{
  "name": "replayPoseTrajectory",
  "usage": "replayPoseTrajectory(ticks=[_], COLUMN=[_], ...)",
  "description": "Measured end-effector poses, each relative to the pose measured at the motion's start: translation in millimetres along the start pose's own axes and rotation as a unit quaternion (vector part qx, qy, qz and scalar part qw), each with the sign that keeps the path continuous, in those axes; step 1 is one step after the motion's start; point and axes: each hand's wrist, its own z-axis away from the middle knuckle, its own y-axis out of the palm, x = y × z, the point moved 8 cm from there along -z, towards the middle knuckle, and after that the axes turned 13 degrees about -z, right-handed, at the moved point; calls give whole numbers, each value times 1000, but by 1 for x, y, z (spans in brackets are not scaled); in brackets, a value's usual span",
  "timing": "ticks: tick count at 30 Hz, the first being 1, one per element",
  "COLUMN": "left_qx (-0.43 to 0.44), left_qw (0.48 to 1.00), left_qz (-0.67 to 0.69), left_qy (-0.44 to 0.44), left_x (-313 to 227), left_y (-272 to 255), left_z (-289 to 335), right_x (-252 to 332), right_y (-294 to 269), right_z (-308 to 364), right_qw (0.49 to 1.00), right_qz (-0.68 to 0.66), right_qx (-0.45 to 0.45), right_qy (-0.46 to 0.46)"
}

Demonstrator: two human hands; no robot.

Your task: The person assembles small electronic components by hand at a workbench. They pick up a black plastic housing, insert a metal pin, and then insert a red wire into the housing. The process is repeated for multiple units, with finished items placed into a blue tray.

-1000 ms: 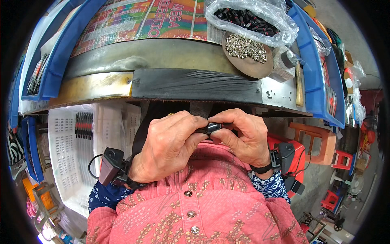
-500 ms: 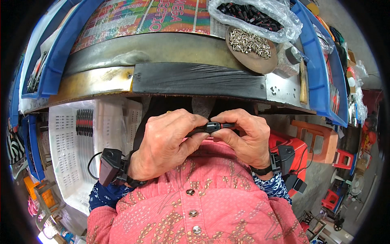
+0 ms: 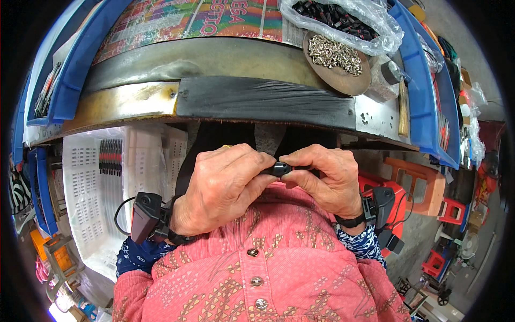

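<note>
My left hand [image 3: 228, 185] and my right hand [image 3: 324, 180] meet just past the front of my pink shirt, below the table edge. Both are closed, thumb against fingers, on one small black part [image 3: 280, 169]. Its glossy rounded middle shows between the fingertips; the ends are covered by my fingers, so its exact kind is unclear. A brown dish [image 3: 343, 83] of small silver metal pins [image 3: 333, 55] sits on the table beyond my right hand. Behind it lies a clear plastic bag [image 3: 387, 36] filled with black pieces [image 3: 335, 20], some marked red.
Left of my left hand stands a white perforated crate [image 3: 80, 185] holding a row of black-and-red slim items [image 3: 111, 157]. Blue bins [image 3: 80, 70] flank the table, whose front edge has a black strip [image 3: 263, 104]. A wooden-handled tool [image 3: 403, 110] and red stool [image 3: 389, 206] are at right.
The black part has turned between my fingertips, and the holes and red mark seen before no longer show. My hands stay nearly in place; the view has shifted slightly.
</note>
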Motion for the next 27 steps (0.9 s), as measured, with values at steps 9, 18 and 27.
replayPoseTrajectory(ticks=[9, 18, 27], left_qx=[-31, -38, -60], left_qw=[999, 999, 998], left_qz=[28, 13, -4], left_qy=[8, -5, -29], left_x=[-1, 0, 8], left_y=[-9, -12, -23], left_z=[-12, -21, -38], right_x=[11, 1, 36], right_y=[-5, -11, -62], right_z=[-8, -12, -34], right_qw=[1000, 994, 955], right_qz=[10, -85, 243], right_qx=[-18, -43, -157], right_qy=[-21, 53, -63])
